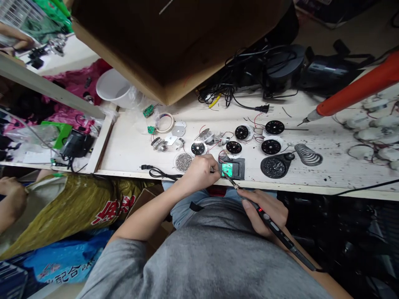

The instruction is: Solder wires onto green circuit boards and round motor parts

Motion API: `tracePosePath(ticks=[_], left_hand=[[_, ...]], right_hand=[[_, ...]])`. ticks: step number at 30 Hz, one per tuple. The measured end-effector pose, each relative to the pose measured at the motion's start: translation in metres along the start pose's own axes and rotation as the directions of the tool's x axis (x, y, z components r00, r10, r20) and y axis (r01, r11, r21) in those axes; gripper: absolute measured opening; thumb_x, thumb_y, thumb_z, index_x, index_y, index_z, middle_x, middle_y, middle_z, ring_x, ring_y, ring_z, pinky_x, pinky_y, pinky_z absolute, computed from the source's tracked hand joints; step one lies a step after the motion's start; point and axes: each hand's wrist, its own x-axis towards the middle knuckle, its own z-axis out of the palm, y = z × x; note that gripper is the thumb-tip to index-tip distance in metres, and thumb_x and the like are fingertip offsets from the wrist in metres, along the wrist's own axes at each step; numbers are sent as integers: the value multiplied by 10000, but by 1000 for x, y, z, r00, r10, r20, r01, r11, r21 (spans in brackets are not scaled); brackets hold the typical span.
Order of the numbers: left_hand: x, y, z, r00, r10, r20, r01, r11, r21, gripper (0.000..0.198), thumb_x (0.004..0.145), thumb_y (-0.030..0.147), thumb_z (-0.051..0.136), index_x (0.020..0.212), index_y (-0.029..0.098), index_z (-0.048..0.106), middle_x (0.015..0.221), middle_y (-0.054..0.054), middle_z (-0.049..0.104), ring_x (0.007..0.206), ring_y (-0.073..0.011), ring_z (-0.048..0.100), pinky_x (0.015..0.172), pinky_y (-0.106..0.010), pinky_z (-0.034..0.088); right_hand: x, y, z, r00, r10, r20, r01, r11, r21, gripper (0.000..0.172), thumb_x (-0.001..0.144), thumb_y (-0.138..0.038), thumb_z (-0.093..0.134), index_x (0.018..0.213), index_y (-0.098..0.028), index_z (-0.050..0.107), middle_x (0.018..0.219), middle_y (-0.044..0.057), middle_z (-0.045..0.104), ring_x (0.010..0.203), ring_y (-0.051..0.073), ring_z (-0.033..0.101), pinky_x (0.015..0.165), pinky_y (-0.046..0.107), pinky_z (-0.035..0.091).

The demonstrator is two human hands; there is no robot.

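R hand closed round a slim black soldering iron w/ red light, its tip at the small green square circuit bd. L hand just left of the bd, thumb & fingers pinched tog.; can't tell what's btwn them. Bd sits on a flat black block nr the bench's front edge. Just beyond bd: white round part w/ black disc face, thin red wires nearby. Left of bd, past L hand: round clear tub of small silvery bits, then black cord w/ plug. Right of bd: round black dish, then coiled metal spring. Far beyond bd: big brown cardboard box.
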Motion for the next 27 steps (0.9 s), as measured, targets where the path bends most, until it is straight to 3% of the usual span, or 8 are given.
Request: tracePosePath(ticks=[12, 19, 27], left_hand=[[2, 1, -3, 999, -14, 38, 14, 1000, 8, 213, 704, -27, 660, 596, 156, 647, 682, -8, 651, 671, -134, 624, 677, -229, 485], [3, 1, -2, 999, -19, 33, 17, 999, 38, 205, 694, -14, 665, 585, 158, 642, 673, -10, 650, 662, -138, 629, 662, -233, 482], [4, 2, -2, 998, -36, 42, 34, 999, 39, 201, 689, -13, 666, 580, 156, 649, 681, -15, 664, 659, -139, 632, 660, -233, 486]], right_hand=[[-1, 6, 10, 990, -120, -69, 115, 990, -76, 321, 922, -80, 611, 1204, -196, 712, 801, 8, 738, 611, 129, 651, 570, 252, 548], [3, -4, -5, 999, 0, -48, -3, 998, -61, 361, 924, -68, 608, 1229, -228, 716, 868, 12, 730, 688, 153, 677, 636, 276, 559], [3, -5, -12, 998, 4, -63, -8, 998, -61, 392, 922, -60, 617, 1259, -243, 698, 823, -5, 708, 667, 150, 670, 603, 270, 556]])
